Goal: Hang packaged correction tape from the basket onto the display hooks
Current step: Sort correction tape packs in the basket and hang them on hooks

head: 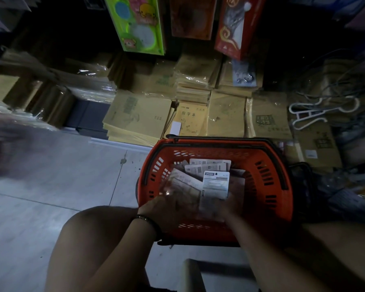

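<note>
Reaching into the orange plastic basket (268, 165), both hands are seen low in its near half. The basket is moulded with slotted walls and a rounded rim, and its black handles are folded down along the rim. Inside it, a loose heap of correction tape packs (209, 165) is piled: flat rectangular cards, pale and printed, some under glossy clear film.

One upright pack (216, 183), white with a dark strip along its top, is held on end at the middle of the basket, its lower edge gripped by the right hand (232, 209). The left hand (164, 209) is laid on the blurred packs at the basket's left side; whether anything is grasped by it cannot be told. A thin dark bracelet (148, 220) is worn at that wrist.

Smooth pale floor tiles (51, 186) are spread to the left of the basket. Just beyond its far rim, stacks of tan paper exercise books (139, 116) are laid, several wrapped in shiny film. White plastic hangers (316, 110) lie beyond the basket to the right. Further beyond it, a bright green box (135, 24) and a red box (234, 28) are seen.
</note>
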### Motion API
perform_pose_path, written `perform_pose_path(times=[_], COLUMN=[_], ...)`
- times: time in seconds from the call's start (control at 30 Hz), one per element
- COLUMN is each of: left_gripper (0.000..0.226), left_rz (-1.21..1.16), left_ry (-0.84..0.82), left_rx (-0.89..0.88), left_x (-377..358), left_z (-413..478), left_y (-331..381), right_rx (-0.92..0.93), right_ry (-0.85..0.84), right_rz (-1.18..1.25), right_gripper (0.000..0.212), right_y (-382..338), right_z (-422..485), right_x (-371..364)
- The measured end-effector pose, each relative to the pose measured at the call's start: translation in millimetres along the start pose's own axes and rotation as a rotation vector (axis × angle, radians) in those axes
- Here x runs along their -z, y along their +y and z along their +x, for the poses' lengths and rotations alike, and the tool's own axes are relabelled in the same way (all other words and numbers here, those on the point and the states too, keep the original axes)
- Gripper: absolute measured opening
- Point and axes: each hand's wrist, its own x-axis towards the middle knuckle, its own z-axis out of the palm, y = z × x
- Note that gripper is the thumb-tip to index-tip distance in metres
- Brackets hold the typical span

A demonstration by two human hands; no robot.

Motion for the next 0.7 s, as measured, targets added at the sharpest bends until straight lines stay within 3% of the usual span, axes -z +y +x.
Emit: perform_pose_path(times=[0.17,0.27,0.4,0.5,0.6,0.7], left_gripper=[0.058,0.057,0.053,0.053,0.032,0.051], left_rz=[0.037,-0.062,-0.271,-0.578,-1.003,-1.273], left_ry=[0.048,0.096,0.060,0.104,0.033,0.028], left_rx=[-0.062,-0.064,0.022,0.039,0.059,0.045], left_x=[13,12,0,-3,1,4], left_z=[-16,-20,-17,-26,-44,-57], left_y=[19,25,29,42,58,68], right_rx=[0.043,0.129,0.293,0.395,0.477,0.557], right_ry=[0.104,0.211,0.234,0.167,0.124,0.087], right_rz=[0.129,0.121,0.303,0.412,0.470,0.467], right_gripper=[0.016,0.024,0.029,0.027,0.029,0.025], right_y=[-9,-21,-49,-64,-72,-78], right_z=[-17,-34,-63,-92,-123,-153], right_x=[29,51,76,89,99,105])
